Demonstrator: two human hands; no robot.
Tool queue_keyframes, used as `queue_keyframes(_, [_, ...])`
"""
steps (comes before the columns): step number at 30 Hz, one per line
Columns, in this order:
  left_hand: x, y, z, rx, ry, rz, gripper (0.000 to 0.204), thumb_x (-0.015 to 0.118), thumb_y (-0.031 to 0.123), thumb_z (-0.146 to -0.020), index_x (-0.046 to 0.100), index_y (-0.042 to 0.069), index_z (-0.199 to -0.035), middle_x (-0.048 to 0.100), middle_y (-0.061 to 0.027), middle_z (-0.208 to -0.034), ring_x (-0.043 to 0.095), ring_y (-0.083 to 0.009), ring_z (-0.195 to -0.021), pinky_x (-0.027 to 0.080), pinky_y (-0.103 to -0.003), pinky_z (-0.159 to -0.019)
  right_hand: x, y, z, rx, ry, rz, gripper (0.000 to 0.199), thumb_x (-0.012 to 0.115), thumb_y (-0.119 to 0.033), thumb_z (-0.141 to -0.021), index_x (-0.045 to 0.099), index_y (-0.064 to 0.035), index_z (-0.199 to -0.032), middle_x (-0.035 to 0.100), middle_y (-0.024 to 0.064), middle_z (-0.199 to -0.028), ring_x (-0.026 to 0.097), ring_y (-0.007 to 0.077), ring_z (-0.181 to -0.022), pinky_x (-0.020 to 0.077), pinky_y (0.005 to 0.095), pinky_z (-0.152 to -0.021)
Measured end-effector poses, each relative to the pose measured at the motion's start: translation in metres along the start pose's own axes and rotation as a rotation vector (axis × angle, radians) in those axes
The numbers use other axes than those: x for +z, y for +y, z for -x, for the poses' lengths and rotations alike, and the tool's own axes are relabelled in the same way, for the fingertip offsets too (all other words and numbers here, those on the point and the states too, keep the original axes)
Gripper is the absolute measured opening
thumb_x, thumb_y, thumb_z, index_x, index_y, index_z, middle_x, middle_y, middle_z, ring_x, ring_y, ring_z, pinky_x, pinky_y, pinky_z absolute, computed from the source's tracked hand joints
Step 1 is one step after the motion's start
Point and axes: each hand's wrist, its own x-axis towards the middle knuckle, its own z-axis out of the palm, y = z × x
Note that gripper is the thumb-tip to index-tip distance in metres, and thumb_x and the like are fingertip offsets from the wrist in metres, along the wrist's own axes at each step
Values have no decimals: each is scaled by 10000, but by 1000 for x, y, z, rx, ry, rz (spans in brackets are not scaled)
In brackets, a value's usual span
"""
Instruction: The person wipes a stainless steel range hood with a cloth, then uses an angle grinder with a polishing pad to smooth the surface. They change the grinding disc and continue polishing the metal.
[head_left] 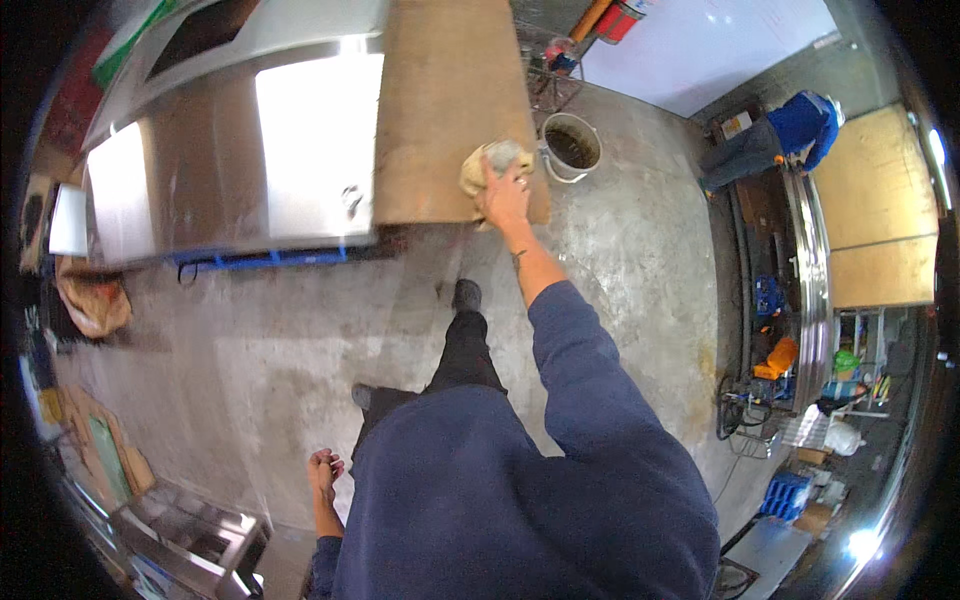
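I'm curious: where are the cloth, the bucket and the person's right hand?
Cloth (472, 176): head view, on its crumpled left part.
Bucket (556, 170): head view, on its pale wall.
Right hand (506, 201): head view, on its back.

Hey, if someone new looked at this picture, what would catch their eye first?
Probably the shiny metal surface at upper left, with its glaring white reflections. Next, the right hand on a bunched yellowish cloth, at the near end of the brown board. Just right of that, a pale bucket stands on the grey floor.
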Motion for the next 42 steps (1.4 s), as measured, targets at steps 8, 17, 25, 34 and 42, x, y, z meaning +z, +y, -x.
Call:
queue_keyframes(8, [128,73,43,-76,-109,-95,251,581,300,-1072,612,99,-1218,699,-77,-1016,683,-189,-796,563,-334,-703,-7,111,-77,152,308,-672,541,673,-173,-921,533,-53,-1429,506,324,-1297,566,490,-1130,483,524,-978])
queue_keyframes(17, [172,67,99,-151,-53,-90,267,621,374,-1045,640,155,-1196,673,-6,-994,629,-161,-828,534,-395,-777,1,327,-267,332,404,-614,558,712,-208,-852,590,-42,-1370,680,293,-1218,646,444,-1148,491,526,-979])
queue_keyframes(25, [190,70,91,-212,55,-62,281,638,381,-1022,657,128,-1144,665,-3,-962,618,-149,-796,497,-329,-703,29,366,-295,456,685,-789,467,645,-172,-912,588,59,-1313,688,261,-1185,662,416,-1083,502,473,-980])
queue_keyframes(34, [176,2,48,41,54,-165,329,584,399,-1061,702,92,-1064,668,-8,-863,583,-90,-700,419,-273,-506,230,314,56,778,-69,-603,292,564,-282,-1038,611,6,-1025,635,99,-740,604,242,-553,529,394,-536])
queue_keyframes(42, [85,24,-10,-49,131,-162,642,639,543,-966,611,-9,-1294,682,-149,-1104,661,-205,-894,552,-388,-662,169,29,197,309,-1363,-407,502,518,-539,-1036,626,-69,-1176,669,63,-875,653,202,-708,553,418,-671])
